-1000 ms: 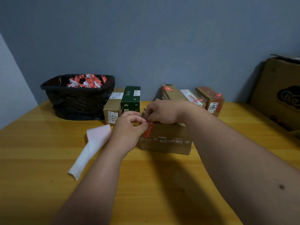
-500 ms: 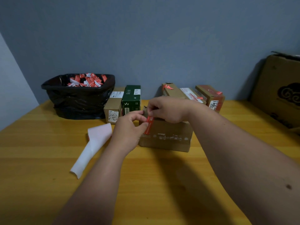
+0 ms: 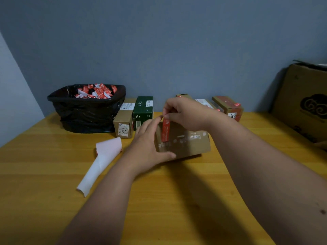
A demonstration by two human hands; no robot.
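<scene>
The head view shows a red strip standing almost upright against the near face of a brown box. Its long axis runs top to bottom in the picture. The lower end lies stuck on the cardboard near the box's left end, and the upper end points up past the top edge. The right hand pinches that upper end between thumb and fingertips, just above the box. The left hand grips the box's left end, with the thumb along the lower front edge and the fingers up beside the strip. The box sits mid-table, long axis left to right, its right end slightly raised in the picture.

There is one strip in hand and one box in hand. Five small boxes stand along the wall: a tan one and a green one on the left, and three on the right that are partly hidden behind the right hand, the clearest being red-topped. There is one black-lined bin heaped with red-and-white scraps, one curl of white paper, and one big carton at the right edge.

A second ago both hands pinched the strip together at the box's top left corner, and it showed short and slanted. Now the left hand has dropped to the box end, the right hand has risen, and the strip shows longer and straighter.
</scene>
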